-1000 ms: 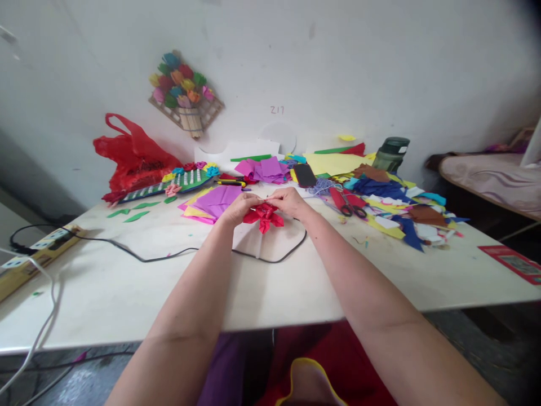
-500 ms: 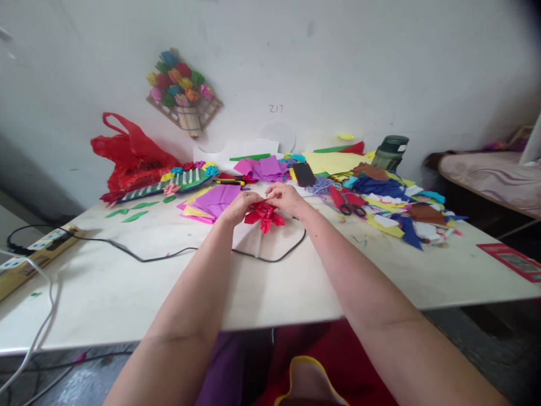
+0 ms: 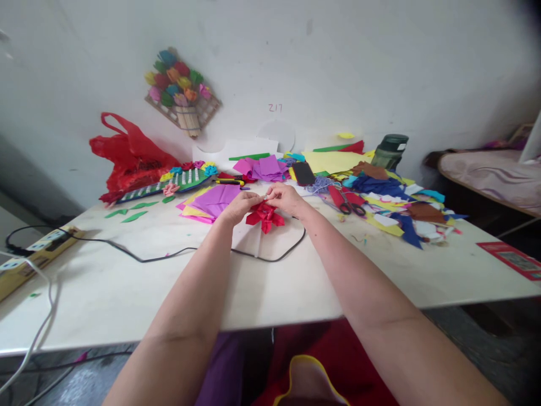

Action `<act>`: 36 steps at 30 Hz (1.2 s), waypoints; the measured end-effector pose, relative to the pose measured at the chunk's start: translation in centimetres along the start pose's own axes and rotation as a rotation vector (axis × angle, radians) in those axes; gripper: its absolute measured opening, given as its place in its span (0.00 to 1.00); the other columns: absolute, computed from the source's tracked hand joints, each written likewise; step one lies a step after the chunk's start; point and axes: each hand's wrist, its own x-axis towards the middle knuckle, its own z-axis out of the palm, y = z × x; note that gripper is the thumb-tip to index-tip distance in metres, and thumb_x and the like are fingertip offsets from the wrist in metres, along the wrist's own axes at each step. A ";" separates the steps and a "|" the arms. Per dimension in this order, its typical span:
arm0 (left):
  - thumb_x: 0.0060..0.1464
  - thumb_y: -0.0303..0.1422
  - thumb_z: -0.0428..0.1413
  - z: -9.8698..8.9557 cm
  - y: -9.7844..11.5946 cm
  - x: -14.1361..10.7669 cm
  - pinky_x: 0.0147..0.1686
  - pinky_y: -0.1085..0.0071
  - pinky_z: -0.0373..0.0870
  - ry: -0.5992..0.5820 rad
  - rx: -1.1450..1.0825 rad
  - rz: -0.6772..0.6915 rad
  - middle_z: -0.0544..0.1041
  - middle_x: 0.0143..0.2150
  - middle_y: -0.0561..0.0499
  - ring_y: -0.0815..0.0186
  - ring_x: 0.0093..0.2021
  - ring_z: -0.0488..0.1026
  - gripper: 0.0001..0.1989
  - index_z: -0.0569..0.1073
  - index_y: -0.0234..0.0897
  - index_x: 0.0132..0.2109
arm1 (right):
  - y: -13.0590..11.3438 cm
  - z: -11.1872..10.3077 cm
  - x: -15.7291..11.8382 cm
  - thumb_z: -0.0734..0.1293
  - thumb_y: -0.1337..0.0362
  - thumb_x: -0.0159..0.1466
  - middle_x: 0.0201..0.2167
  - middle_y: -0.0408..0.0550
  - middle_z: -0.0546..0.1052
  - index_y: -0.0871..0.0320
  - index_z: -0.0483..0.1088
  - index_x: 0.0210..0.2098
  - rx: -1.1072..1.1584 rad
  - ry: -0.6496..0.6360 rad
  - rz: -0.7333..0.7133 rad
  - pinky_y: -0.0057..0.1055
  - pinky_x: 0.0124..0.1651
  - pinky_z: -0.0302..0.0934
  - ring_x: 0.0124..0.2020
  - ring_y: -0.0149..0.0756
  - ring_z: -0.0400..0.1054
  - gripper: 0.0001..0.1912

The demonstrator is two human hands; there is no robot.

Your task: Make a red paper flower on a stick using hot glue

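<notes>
A red paper flower with pointed petals hangs below my two hands over the middle of the table. Its upper edge is pinched by my left hand, whose fingers are closed. Close beside it, thumb and fingers together, my right hand grips the same flower near its top. The fingertips nearly meet and cover what lies between them. Just left of my left hand lies a stack of purple, pink and yellow paper sheets.
Scissors and a heap of paper scraps lie right, near a dark bottle. A phone rests behind my hands. Left are a red plastic bag, green paper leaves and a power strip. A black cable crosses the table.
My hands stay at nearly the same spot on the red flower, with only slight finger movement. The flower's petals have shifted very slightly.
</notes>
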 end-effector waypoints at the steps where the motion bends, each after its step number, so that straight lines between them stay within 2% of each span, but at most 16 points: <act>1: 0.41 0.43 0.66 -0.1 0.0 0.0 0.22 0.72 0.50 -0.003 0.016 0.007 0.62 0.18 0.55 0.74 0.19 0.56 0.20 0.67 0.34 0.21 | 0.0 0.0 0.0 0.71 0.68 0.49 0.34 0.46 0.74 0.59 0.72 0.19 -0.010 0.002 0.002 0.32 0.35 0.63 0.30 0.30 0.66 0.05; 7: 0.44 0.43 0.65 -0.2 0.2 -0.1 0.23 0.71 0.48 -0.017 0.081 0.058 0.61 0.17 0.54 0.73 0.20 0.54 0.20 0.67 0.34 0.20 | -0.1 0.1 0.1 0.72 0.69 0.48 0.33 0.47 0.75 0.59 0.73 0.19 -0.032 0.011 0.000 0.32 0.36 0.64 0.31 0.32 0.67 0.04; 11: 0.45 0.42 0.65 -0.3 0.2 -0.1 0.23 0.71 0.50 -0.020 0.082 0.066 0.63 0.18 0.53 0.73 0.20 0.56 0.19 0.68 0.34 0.21 | -0.5 -0.2 -0.2 0.71 0.67 0.49 0.35 0.47 0.75 0.59 0.75 0.21 0.055 -0.024 0.058 0.29 0.31 0.65 0.29 0.29 0.67 0.02; 17: 0.45 0.39 0.64 -0.5 0.2 -0.1 0.24 0.72 0.53 -0.005 0.061 0.053 0.65 0.18 0.53 0.72 0.21 0.59 0.17 0.69 0.33 0.21 | -1.1 -1.1 -0.5 0.72 0.63 0.51 0.39 0.50 0.77 0.60 0.77 0.26 0.099 -0.058 0.127 0.27 0.25 0.62 0.25 0.26 0.65 0.05; 23: 0.43 0.38 0.65 -0.6 0.3 -0.2 0.24 0.73 0.55 -0.003 0.029 0.023 0.66 0.18 0.53 0.73 0.20 0.60 0.16 0.68 0.33 0.20 | -0.7 -1.4 -0.4 0.72 0.61 0.53 0.36 0.50 0.78 0.59 0.78 0.26 0.070 -0.123 0.081 0.25 0.23 0.60 0.24 0.26 0.65 0.07; 28: 0.41 0.37 0.67 -0.9 0.1 0.0 0.25 0.72 0.60 0.001 0.007 0.009 0.70 0.19 0.51 0.71 0.21 0.64 0.14 0.72 0.32 0.22 | -0.3 -1.5 -0.3 0.71 0.62 0.56 0.32 0.47 0.77 0.59 0.81 0.29 -0.041 -0.176 0.047 0.25 0.25 0.59 0.24 0.26 0.64 0.07; 36: 0.38 0.37 0.69 -1.1 0.1 0.0 0.28 0.71 0.65 -0.007 -0.017 -0.035 0.75 0.23 0.49 0.69 0.24 0.69 0.14 0.77 0.31 0.27 | -0.1 -1.6 0.0 0.71 0.69 0.57 0.29 0.45 0.78 0.57 0.82 0.31 -0.201 -0.176 -0.028 0.29 0.40 0.64 0.33 0.33 0.71 0.06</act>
